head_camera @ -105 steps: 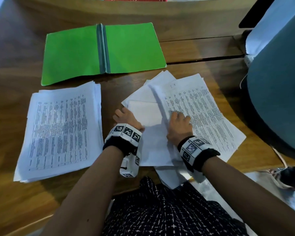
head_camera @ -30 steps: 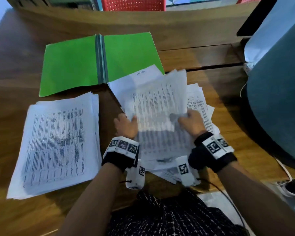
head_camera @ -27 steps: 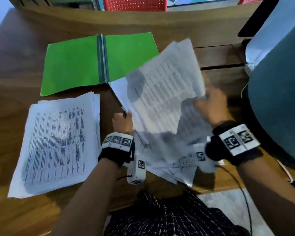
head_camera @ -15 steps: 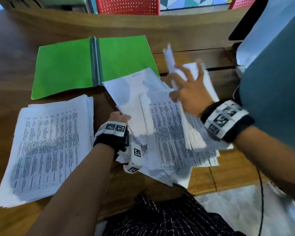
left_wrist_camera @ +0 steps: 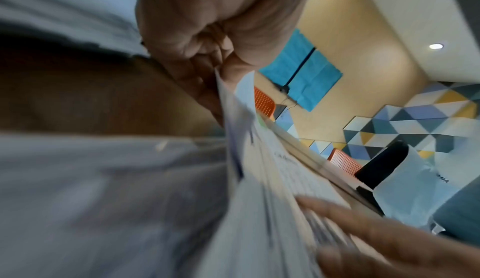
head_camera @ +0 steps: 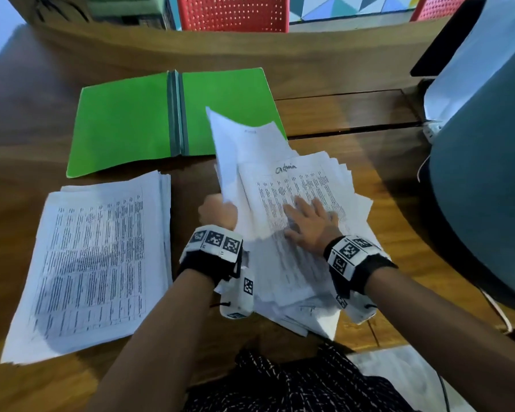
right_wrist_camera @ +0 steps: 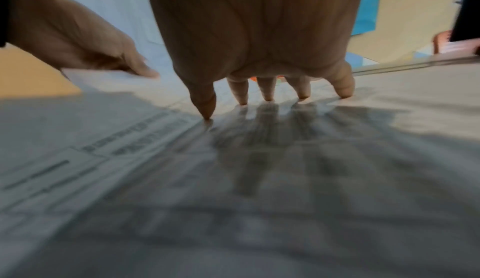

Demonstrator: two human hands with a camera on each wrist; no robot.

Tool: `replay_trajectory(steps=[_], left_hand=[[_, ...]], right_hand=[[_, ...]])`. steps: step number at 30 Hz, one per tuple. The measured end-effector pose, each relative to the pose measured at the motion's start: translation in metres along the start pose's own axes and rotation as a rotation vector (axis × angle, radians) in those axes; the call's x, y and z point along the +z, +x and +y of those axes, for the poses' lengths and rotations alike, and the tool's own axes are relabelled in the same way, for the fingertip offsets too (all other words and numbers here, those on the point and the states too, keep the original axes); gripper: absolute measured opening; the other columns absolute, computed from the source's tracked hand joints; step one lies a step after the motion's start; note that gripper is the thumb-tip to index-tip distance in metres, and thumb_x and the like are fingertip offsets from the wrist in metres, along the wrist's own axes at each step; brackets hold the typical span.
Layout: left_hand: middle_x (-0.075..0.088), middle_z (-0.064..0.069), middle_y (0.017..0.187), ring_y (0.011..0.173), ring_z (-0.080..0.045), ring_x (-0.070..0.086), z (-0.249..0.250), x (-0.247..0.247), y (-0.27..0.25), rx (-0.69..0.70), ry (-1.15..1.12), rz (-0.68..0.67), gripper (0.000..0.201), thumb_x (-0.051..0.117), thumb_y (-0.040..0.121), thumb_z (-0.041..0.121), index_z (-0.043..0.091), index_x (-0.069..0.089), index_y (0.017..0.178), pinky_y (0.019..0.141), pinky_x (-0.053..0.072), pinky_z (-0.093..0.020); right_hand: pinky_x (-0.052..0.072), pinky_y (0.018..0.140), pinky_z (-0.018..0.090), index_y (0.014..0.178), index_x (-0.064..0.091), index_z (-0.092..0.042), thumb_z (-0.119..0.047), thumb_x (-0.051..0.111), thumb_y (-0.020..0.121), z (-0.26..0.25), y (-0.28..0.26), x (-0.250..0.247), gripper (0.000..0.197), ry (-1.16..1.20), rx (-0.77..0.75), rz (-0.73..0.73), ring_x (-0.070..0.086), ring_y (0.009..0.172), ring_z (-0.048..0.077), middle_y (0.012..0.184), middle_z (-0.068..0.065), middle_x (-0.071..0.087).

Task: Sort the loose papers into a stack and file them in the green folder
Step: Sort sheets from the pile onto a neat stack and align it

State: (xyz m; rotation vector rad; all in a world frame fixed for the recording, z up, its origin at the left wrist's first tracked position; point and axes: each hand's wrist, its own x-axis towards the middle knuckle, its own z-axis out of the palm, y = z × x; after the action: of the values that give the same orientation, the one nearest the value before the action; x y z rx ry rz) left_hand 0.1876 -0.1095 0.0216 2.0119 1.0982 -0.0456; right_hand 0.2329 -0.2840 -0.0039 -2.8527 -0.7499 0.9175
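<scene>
So half a second before this the right hand [head_camera: 309, 224] was up in the air above the loose papers [head_camera: 298, 233] with a few sheets flapping around, and at this point it had come back down flat on the top printed sheet, the one with a handwritten word at its head, fingers [right_wrist_camera: 267, 91] spread and straight, tips pressing the page. The left hand [head_camera: 217, 212] was at the left edge of that same pile with its grip closed, thumb and fingers pinching a few sheets [head_camera: 235, 150] that stood up tilted, their top corner overlapping the lower right part of the green folder [head_camera: 125, 126]. My read: the flipped batch had been laid back and the person was squaring up the messy pile, so the sorting was only partly done. The finished-looking stack [head_camera: 95, 257] sat to the left on the desk [head_camera: 354, 114], just beside the left wrist, and the folder lay open and bare behind it, so nothing was filed yet. On edges: the loose pile was fanned out badly, its near corners hanging over the desk's front edge toward the person's lap, and a big grey-blue object [head_camera: 485, 188] crowded the right side. Open room was mostly the strip between the two piles and the bare wood past the folder's right cover, so I'd guess sliding things left and forward was the safer way.
</scene>
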Motion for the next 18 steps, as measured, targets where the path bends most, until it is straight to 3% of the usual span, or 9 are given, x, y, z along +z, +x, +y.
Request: replay_trajectory(steps=[4, 7, 9, 10, 12, 13, 15, 16, 18], left_hand=[[0.061, -0.036, 0.109, 0.108, -0.044, 0.055, 0.027, -0.039, 0.000, 0.188, -0.036, 0.234, 0.029, 0.039, 0.094, 0.003, -0.017, 0.058, 0.101, 0.085, 0.041, -0.043], [0.062, -0.037, 0.102, 0.098, -0.044, 0.058, 0.044, -0.071, 0.001, 0.349, -0.037, 0.410, 0.025, 0.039, 0.093, 0.002, -0.010, 0.058, 0.082, 0.077, 0.035, -0.043], [0.063, -0.036, 0.090, 0.077, -0.045, 0.055, 0.055, -0.090, 0.002, 0.472, -0.017, 0.575, 0.028, 0.041, 0.090, 0.002, 0.005, 0.044, 0.063, 0.065, 0.028, -0.043], [0.062, -0.036, 0.079, 0.065, -0.043, 0.047, 0.060, -0.096, 0.002, 0.568, -0.014, 0.672, 0.030, 0.044, 0.087, 0.000, 0.007, 0.040, 0.058, 0.058, 0.018, -0.035], [0.058, -0.031, 0.056, 0.044, -0.035, 0.039, 0.070, -0.100, -0.002, 0.840, -0.009, 0.789, 0.025, 0.051, 0.078, -0.007, 0.002, 0.051, 0.055, 0.054, 0.008, -0.024], [0.056, -0.026, 0.047, 0.037, -0.027, 0.039, 0.072, -0.095, -0.008, 0.972, 0.011, 0.771, 0.020, 0.055, 0.074, -0.010, -0.001, 0.058, 0.056, 0.052, 0.010, -0.024], [0.058, -0.018, 0.043, 0.033, -0.019, 0.045, 0.065, -0.075, -0.016, 1.152, 0.104, 0.607, 0.016, 0.058, 0.071, -0.011, -0.003, 0.065, 0.060, 0.040, 0.026, -0.022], [0.061, -0.016, 0.046, 0.036, -0.021, 0.053, 0.056, -0.060, -0.018, 1.183, 0.158, 0.484, 0.015, 0.059, 0.071, -0.010, -0.001, 0.066, 0.060, 0.038, 0.040, -0.024], [0.069, -0.018, 0.063, 0.053, -0.030, 0.067, 0.030, -0.031, -0.022, 1.152, 0.185, 0.202, 0.014, 0.057, 0.075, 0.001, 0.001, 0.069, 0.068, 0.048, 0.057, -0.035]], right_hand=[[0.004, 0.112, 0.063, 0.148, 0.002, -0.035, -0.053, 0.036, 0.093, 0.013, -0.004, 0.004, 0.067, 0.050, 0.033, 0.002, -0.013, 0.146, 0.029, 0.158, -0.008, -0.014], [0.003, 0.111, 0.064, 0.148, 0.002, -0.035, -0.055, 0.039, 0.091, 0.017, -0.005, 0.003, 0.071, 0.075, 0.055, -0.040, -0.014, 0.146, 0.029, 0.158, -0.008, -0.013], [0.006, 0.115, 0.061, 0.149, 0.008, -0.029, -0.056, 0.042, 0.090, 0.012, -0.006, -0.010, 0.073, 0.153, 0.046, -0.065, -0.005, 0.147, 0.029, 0.160, -0.003, -0.006], [0.010, 0.117, 0.056, 0.149, 0.013, -0.025, -0.055, 0.042, 0.090, 0.007, -0.010, -0.023, 0.073, 0.270, 0.015, -0.049, 0.004, 0.147, 0.027, 0.160, 0.000, 0.002], [0.019, 0.118, 0.047, 0.148, 0.017, -0.025, -0.053, 0.042, 0.090, -0.008, -0.018, -0.050, 0.069, 0.621, -0.066, 0.031, 0.023, 0.143, 0.022, 0.158, 0.000, 0.017], [0.023, 0.116, 0.045, 0.148, 0.016, -0.027, -0.054, 0.043, 0.090, -0.015, -0.022, -0.062, 0.069, 0.799, -0.110, 0.084, 0.029, 0.140, 0.019, 0.156, -0.001, 0.022], [0.032, 0.110, 0.038, 0.145, 0.021, -0.029, -0.054, 0.046, 0.088, -0.028, -0.031, -0.081, 0.067, 1.085, -0.193, 0.183, 0.040, 0.132, 0.015, 0.144, -0.006, 0.039], [0.037, 0.103, 0.035, 0.139, 0.032, -0.028, -0.054, 0.047, 0.087, -0.032, -0.031, -0.084, 0.060, 1.212, -0.208, 0.218, 0.047, 0.125, 0.015, 0.133, -0.009, 0.046], [0.045, 0.090, 0.031, 0.117, 0.052, -0.021, -0.053, 0.053, 0.083, -0.031, -0.026, -0.077, 0.046, 1.499, -0.119, 0.298, 0.057, 0.109, 0.017, 0.117, -0.006, 0.057]])
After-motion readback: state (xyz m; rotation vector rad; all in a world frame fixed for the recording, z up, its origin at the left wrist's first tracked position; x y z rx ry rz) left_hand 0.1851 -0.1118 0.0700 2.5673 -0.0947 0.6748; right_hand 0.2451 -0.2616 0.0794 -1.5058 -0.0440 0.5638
